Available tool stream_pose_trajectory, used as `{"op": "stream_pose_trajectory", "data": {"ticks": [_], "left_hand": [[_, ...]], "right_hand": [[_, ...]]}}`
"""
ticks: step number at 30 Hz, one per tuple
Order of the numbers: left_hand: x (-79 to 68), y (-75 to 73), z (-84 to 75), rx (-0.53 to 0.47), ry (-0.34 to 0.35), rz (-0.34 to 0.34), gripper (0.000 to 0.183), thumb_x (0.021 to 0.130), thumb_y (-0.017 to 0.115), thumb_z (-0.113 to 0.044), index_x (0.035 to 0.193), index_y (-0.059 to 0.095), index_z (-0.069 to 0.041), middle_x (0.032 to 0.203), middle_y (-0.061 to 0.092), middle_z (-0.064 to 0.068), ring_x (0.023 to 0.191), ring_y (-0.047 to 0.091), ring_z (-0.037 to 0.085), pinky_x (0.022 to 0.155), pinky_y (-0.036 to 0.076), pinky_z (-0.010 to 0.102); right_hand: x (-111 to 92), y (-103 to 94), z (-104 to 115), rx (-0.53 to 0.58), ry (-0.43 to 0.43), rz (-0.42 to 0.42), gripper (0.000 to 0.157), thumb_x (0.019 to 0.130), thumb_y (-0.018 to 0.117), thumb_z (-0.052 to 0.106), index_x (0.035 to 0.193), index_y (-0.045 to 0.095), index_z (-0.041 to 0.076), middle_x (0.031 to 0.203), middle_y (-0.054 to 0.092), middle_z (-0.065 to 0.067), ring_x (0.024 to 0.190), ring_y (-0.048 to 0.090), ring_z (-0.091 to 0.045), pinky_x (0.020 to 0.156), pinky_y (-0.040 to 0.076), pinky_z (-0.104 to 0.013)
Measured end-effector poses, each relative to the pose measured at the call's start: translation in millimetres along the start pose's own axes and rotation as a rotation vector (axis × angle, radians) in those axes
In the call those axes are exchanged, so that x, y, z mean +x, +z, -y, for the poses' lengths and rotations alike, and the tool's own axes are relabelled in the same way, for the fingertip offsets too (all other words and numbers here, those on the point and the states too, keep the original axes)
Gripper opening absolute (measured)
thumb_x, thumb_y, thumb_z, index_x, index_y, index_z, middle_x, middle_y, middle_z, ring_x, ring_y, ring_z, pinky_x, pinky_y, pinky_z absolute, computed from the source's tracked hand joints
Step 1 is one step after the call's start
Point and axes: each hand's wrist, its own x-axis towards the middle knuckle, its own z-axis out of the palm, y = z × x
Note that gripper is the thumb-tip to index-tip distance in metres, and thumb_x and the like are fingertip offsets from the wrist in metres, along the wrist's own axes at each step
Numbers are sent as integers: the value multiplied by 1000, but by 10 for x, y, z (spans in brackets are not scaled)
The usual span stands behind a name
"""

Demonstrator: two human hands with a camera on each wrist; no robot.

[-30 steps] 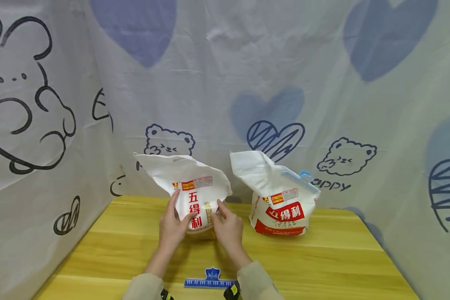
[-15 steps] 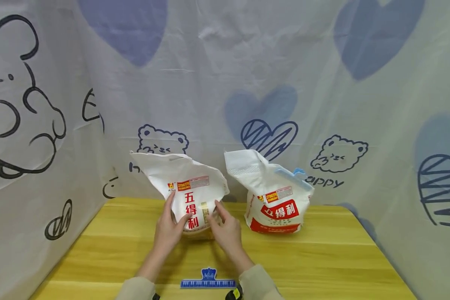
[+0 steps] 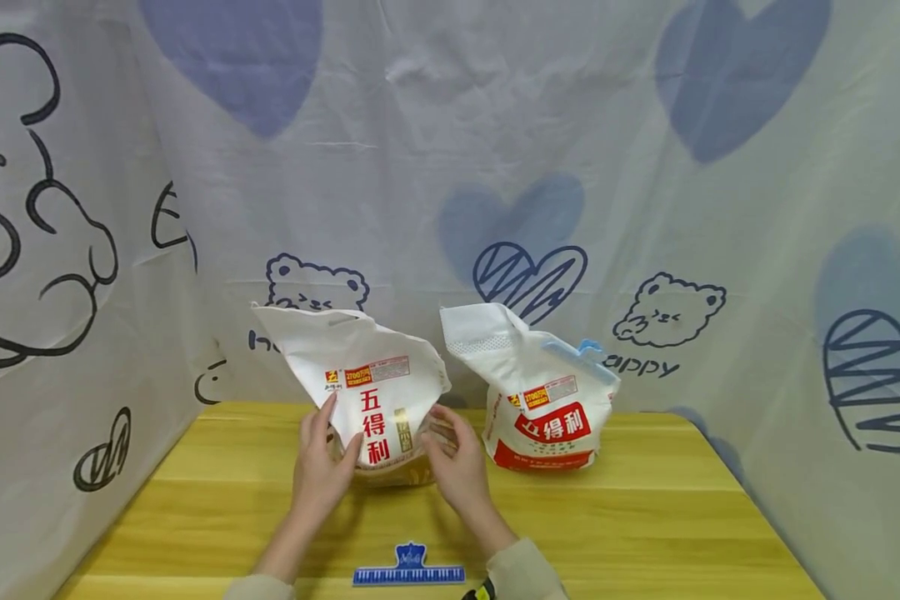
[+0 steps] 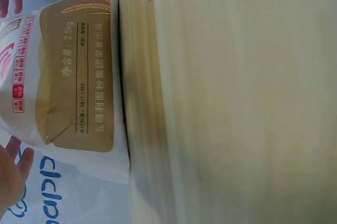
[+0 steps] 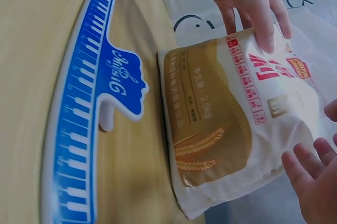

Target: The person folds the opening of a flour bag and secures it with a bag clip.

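Observation:
A white flour bag (image 3: 378,375) with red lettering stands on the table, its flattened top leaning to the left. My left hand (image 3: 318,467) lies along the bag's left side, thumb at the front and fingers extended; in the right wrist view the left hand (image 5: 247,2) touches the printed front. At the right side is my right hand (image 3: 457,462), its fingers spread and loosely bent beside the bag. The bag's brown lower panel (image 4: 79,87), with wheat ears and 2.5kg print, faces the left wrist camera. A blue clip (image 3: 408,573) with a piano-key pattern lies in front.
To the right stands a second flour bag (image 3: 547,425), its top folded over and held by a light blue clip (image 3: 588,346). Behind the wooden table (image 3: 645,517) hangs a white cloth (image 3: 390,167) printed with hearts and bears; it also runs along the sides.
The head view has shifted, so everything sits further left in it. Both hands have loosened slightly and moved a little apart around the bag, uncovering more of its front lettering.

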Motion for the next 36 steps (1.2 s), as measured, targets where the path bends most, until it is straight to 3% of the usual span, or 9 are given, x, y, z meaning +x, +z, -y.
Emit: {"op": "stream_pose_trajectory", "data": {"ticks": [5,11,14,18,23,27,30,33,36], "left_hand": [[-4,-42,-29,0,29,-88,71,92,75,-6,155,43,-6,150,35,22,121,55,45,81,59,60],[88,-119,-67,4,131,-174,70,88,74,2,152,46,-1,165,21,21,143,38,48,102,51,62],[167,-162,-80,31,192,-199,70,88,74,3,151,46,0,168,19,20,149,31,47,105,48,64],[269,-222,-114,68,261,-228,70,87,74,3,151,47,-2,168,21,20,148,33,48,94,55,62],[401,-290,-198,107,392,-259,69,85,74,4,149,49,1,166,25,24,147,37,48,96,55,60],[541,-343,-288,140,494,-274,67,85,75,0,148,51,2,165,30,23,147,39,44,88,59,56],[640,-382,-367,161,530,-268,68,86,76,-3,149,51,0,165,33,20,148,39,40,99,56,52],[726,-406,-450,172,550,-249,69,86,75,-5,150,50,-1,165,34,17,149,39,37,119,40,46],[821,-402,-526,170,601,-243,70,86,74,-5,151,49,-2,163,38,18,148,39,37,125,30,41]], "right_hand": [[16,-59,32,-2,-86,-31,39,97,70,3,136,63,6,135,65,-12,121,66,-32,99,58,-44],[72,-130,89,28,-188,-60,38,96,70,-3,133,63,2,131,66,-18,118,67,-36,99,57,-50],[108,-157,107,15,-238,-75,37,96,71,-2,132,64,1,130,67,-17,118,67,-36,98,57,-50],[154,-201,142,-12,-281,-81,38,96,71,0,133,64,2,130,66,-16,119,65,-34,98,58,-49],[219,-251,187,-64,-355,-103,38,95,71,-2,132,64,2,129,66,-18,119,64,-34,98,56,-56],[285,-270,230,-115,-421,-122,38,93,71,-5,131,64,-3,129,66,-19,117,64,-38,96,55,-59],[332,-293,263,-146,-438,-110,39,94,72,-2,132,64,0,129,66,-16,116,65,-37,95,56,-57],[381,-312,276,-177,-447,-96,41,95,73,2,135,65,5,132,67,-10,119,65,-31,97,57,-52],[442,-309,306,-216,-466,-95,43,94,73,1,136,64,3,134,67,-10,121,64,-28,100,56,-47]]}}
